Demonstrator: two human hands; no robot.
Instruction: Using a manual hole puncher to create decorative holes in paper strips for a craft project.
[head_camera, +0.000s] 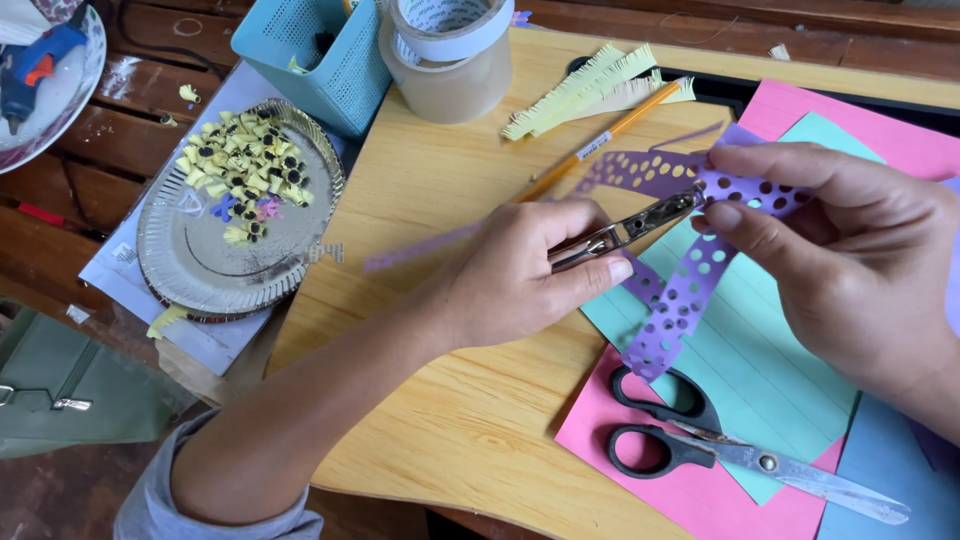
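My left hand (520, 275) is closed around a metal hole punch (625, 230), whose jaw bites the edge of a purple paper strip (690, 290). The strip is full of round holes and hangs in a loop down over the coloured sheets. My right hand (840, 260) pinches the strip's upper part between thumb and fingers, just right of the punch. Both hands hover above a light wooden board (440, 400).
Black-handled scissors (700, 440) lie on pink paper (690, 495) and teal paper (770, 370). An orange pencil (600, 140) and fringed yellow paper (590, 90) sit behind. A foil plate (200, 260) with small paper flowers, a tape roll (450, 40) and a blue basket (320, 55) stand left.
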